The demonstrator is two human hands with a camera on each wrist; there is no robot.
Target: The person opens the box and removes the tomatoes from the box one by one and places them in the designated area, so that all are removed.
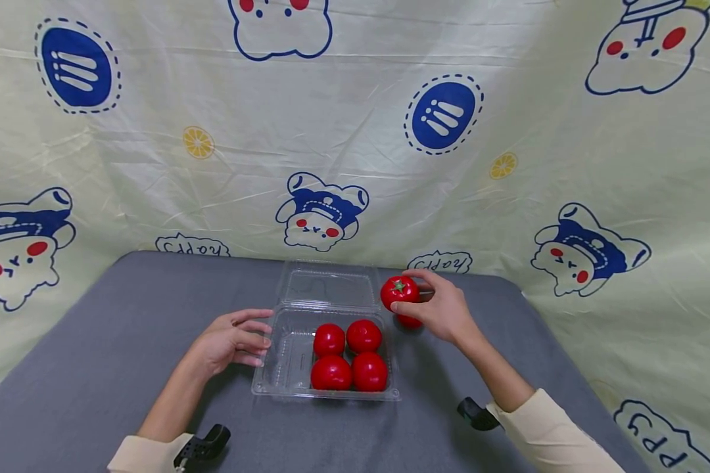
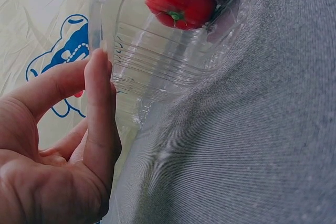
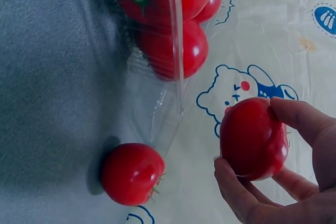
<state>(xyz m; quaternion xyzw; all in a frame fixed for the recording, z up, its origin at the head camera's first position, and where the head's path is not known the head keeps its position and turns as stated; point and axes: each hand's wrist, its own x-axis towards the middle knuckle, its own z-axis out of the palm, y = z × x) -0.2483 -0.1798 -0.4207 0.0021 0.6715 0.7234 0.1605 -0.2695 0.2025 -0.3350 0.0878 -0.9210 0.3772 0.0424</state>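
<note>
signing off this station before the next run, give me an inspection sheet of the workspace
Surface: table with a grey cloth-like top, slight creases.
Job's things: clear plastic box, lid folded back; four tomatoes inside, toward its right; one loose tomato on the table, right of the box.
Clutter: nothing seen.
Left hand: fingers extended, at the box's left rim.
Right hand: holds another tomato between thumb and fingers, raised off the table.
Cables: nothing seen.
Surroundings: pale curtain with cartoon bears, wrinkled, behind and beside the table.
</note>
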